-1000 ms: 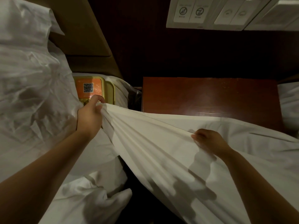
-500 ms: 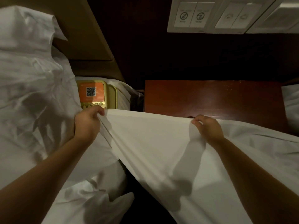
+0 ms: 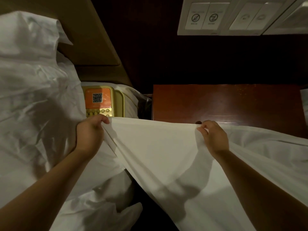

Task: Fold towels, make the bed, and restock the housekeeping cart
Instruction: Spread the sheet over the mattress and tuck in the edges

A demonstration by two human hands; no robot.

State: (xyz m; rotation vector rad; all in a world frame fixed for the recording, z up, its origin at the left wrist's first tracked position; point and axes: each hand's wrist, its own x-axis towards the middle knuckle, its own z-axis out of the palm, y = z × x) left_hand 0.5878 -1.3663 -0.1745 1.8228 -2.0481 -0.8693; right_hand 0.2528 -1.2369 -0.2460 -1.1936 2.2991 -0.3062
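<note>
A white bed sheet is stretched taut between both my hands, its top edge running level across the middle of the view. My left hand grips a bunched corner of that edge. My right hand pinches the same edge farther right, just over the front of the nightstand. The sheet drapes down and away to the lower right. Crumpled white bedding is heaped on the bed at the left, hiding the mattress.
A dark red wooden nightstand stands straight ahead. A yellow telephone with an orange QR label lies on the bedding beside it. A tan headboard and a white wall switch panel are above. A dark gap separates bed and nightstand.
My right hand has slid up to the sheet's top edge and moved right, and my left hand lowered slightly. The edge between them went from slanted and slack to level and taut.
</note>
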